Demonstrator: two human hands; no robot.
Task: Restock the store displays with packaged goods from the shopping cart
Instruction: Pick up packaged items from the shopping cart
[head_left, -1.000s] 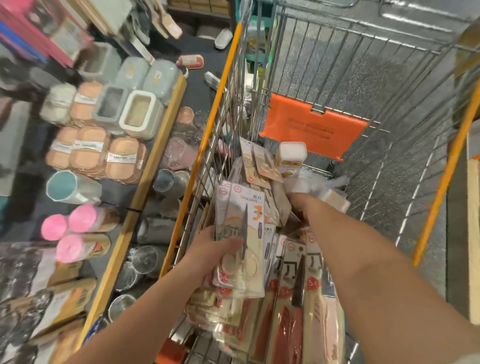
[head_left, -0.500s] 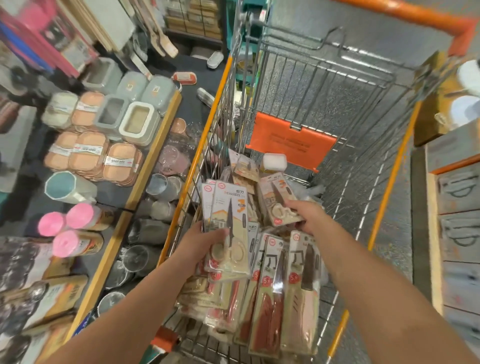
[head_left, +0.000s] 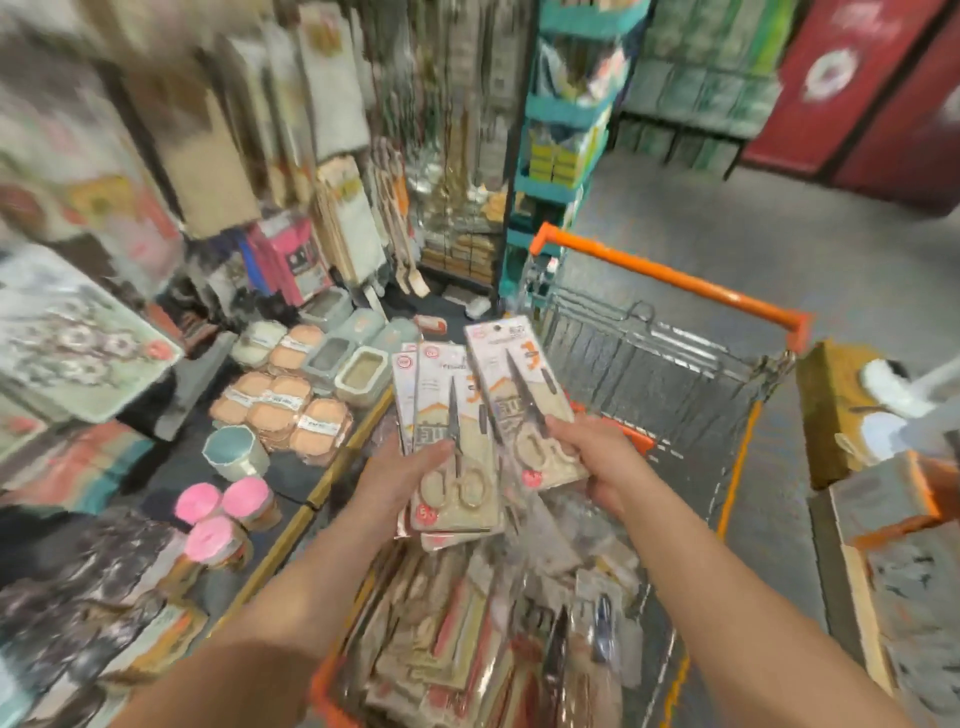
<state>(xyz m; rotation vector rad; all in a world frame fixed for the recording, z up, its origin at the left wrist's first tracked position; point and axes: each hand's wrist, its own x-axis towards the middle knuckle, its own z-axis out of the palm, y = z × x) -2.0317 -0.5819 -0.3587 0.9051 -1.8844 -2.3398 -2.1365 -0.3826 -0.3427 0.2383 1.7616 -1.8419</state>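
My left hand (head_left: 397, 480) grips a small stack of carded scissors packs (head_left: 449, 415), held upright above the cart. My right hand (head_left: 597, 457) holds one more scissors pack (head_left: 514, 379), tilted left and overlapping the stack's right edge. Below both hands the orange-rimmed wire shopping cart (head_left: 670, 278) holds a heap of packaged knives and other carded goods (head_left: 467, 639). The whole view is blurred by motion.
A low display shelf (head_left: 311, 499) at left carries peach-lidded boxes (head_left: 283, 410), grey containers (head_left: 358, 366) and pink-capped jars (head_left: 218, 514). Hanging boards and utensils (head_left: 353, 208) fill the wall behind. A teal rack (head_left: 561, 130) stands ahead. Wooden crates (head_left: 893, 525) sit at right.
Both hands have lifted out of the cart; the right hand carried up a scissors pack and brought it beside the left hand's stack. The view swung upward toward the shelves.
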